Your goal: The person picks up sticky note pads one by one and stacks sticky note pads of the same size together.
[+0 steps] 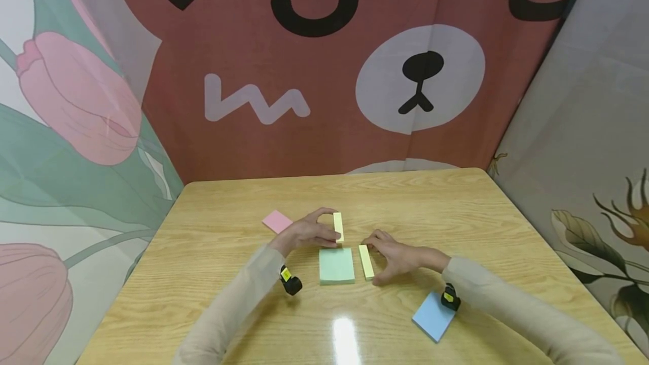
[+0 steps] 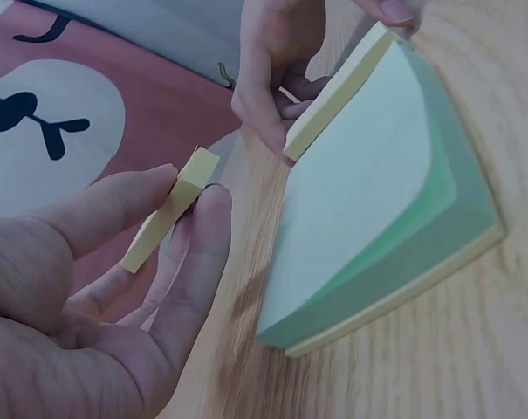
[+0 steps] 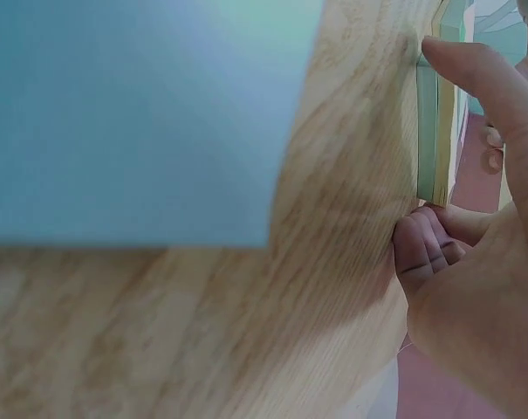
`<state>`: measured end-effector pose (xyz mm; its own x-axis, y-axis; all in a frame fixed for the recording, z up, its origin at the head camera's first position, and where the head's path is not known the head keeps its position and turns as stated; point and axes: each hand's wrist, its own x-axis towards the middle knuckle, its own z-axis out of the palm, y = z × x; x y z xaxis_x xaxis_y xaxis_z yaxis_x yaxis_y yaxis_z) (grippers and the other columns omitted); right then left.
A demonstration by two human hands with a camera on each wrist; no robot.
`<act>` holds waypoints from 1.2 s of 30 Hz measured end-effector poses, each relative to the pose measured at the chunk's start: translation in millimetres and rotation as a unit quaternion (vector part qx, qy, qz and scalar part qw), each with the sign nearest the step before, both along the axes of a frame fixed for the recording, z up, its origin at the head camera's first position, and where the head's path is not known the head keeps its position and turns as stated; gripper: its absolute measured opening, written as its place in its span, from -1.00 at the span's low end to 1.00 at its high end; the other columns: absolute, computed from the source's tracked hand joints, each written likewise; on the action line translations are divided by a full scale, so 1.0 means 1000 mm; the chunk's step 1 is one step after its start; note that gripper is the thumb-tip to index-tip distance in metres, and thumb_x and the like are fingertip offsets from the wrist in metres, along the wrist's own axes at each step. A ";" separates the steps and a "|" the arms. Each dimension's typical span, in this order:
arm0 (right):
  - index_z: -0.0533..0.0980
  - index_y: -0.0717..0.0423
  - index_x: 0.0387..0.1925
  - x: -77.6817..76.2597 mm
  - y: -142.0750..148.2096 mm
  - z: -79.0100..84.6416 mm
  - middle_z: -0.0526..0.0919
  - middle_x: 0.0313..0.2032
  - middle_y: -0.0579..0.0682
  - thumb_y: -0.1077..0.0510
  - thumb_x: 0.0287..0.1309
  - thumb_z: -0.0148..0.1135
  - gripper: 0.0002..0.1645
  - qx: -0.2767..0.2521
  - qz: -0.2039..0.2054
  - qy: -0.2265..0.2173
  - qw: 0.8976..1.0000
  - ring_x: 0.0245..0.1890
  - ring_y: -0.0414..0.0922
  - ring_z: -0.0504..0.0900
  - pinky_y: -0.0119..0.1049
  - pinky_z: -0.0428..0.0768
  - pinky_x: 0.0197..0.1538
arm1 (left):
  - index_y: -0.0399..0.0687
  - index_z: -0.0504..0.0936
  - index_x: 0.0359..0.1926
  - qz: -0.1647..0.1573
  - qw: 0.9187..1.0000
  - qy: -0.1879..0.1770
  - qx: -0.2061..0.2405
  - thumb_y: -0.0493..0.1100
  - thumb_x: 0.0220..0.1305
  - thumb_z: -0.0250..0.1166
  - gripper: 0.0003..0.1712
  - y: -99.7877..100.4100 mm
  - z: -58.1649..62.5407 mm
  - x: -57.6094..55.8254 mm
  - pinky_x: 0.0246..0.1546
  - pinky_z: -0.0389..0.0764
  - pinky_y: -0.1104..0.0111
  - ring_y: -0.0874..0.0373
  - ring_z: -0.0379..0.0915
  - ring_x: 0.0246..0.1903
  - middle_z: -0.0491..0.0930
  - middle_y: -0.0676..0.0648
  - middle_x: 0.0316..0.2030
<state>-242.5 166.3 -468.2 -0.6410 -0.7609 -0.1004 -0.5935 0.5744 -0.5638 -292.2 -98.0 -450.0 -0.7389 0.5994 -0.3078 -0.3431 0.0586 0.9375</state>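
My left hand (image 1: 306, 232) pinches a narrow pale-yellow sticky note pad (image 1: 338, 226) between thumb and fingers, just beyond a square green sticky note pad (image 1: 337, 267). The left wrist view shows this strip (image 2: 172, 209) held clear of the table. A second narrow yellow sticky note pad (image 1: 366, 262) stands along the green pad's right side. My right hand (image 1: 403, 258) spans that strip, its thumb at the near end and fingers at the far end. Under the green pad (image 2: 360, 201) a thin pale-yellow layer shows along the bottom edge.
A pink sticky note pad (image 1: 276, 221) lies behind my left wrist. Below my right forearm is a blue sticky note pad (image 1: 434, 317), large and close in the right wrist view. The wooden table (image 1: 228, 201) meets a bear-print cloth (image 1: 324, 151) at its back.
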 end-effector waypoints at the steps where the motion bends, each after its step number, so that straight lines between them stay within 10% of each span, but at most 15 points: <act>1: 0.11 0.12 0.21 0.000 0.000 0.000 0.18 -0.06 -0.01 -0.16 -0.24 0.38 0.02 -0.001 -0.001 -0.003 1.000 -0.01 -0.11 0.20 -0.19 0.29 0.01 | 0.11 0.09 0.25 -0.001 1.000 -0.001 0.001 -0.41 0.01 0.27 -0.17 0.001 0.000 0.001 -0.18 0.48 0.10 -0.23 0.50 -0.28 0.56 -0.30 -0.34; 36: 0.13 0.07 0.17 0.000 0.001 -0.004 0.16 -0.10 -0.02 -0.16 -0.24 0.38 -0.03 -0.008 -0.004 -0.002 1.000 -0.07 -0.11 0.16 -0.21 0.26 -0.02 | -0.20 0.28 0.07 -0.006 0.997 0.048 -0.058 -0.33 0.11 0.21 -0.51 0.039 -0.002 0.021 -0.32 0.55 0.16 -0.12 0.56 -0.39 0.57 -0.33 -0.38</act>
